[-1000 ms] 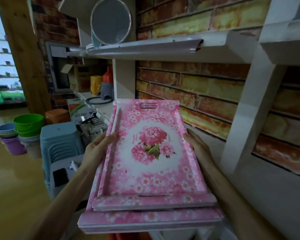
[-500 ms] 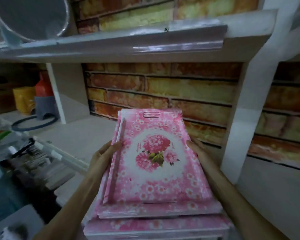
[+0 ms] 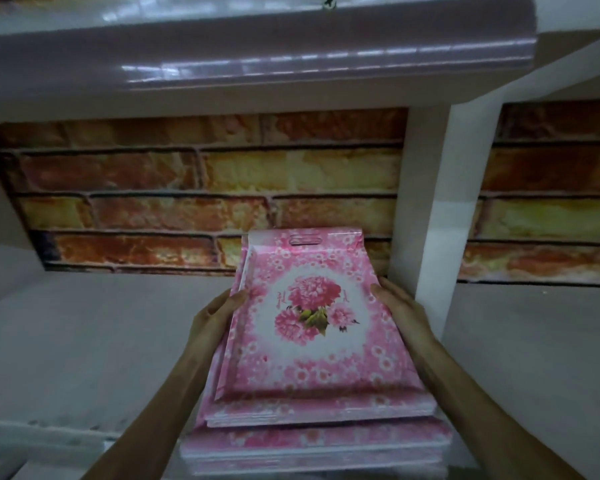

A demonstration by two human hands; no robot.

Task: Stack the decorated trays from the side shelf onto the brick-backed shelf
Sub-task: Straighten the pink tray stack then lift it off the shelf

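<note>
I had the pink flower trays (image 3: 312, 327) in both hands — my left hand (image 3: 212, 323) held the left edge and my right hand (image 3: 400, 311) held the right edge, fingers curled round the sides. The pile was over the brick-backed shelf (image 3: 84, 341), its far end near the brick wall (image 3: 187, 188), close beside the white post (image 3: 426, 220). I think the putting-down step was on — next, lower it flat and let go.
</note>
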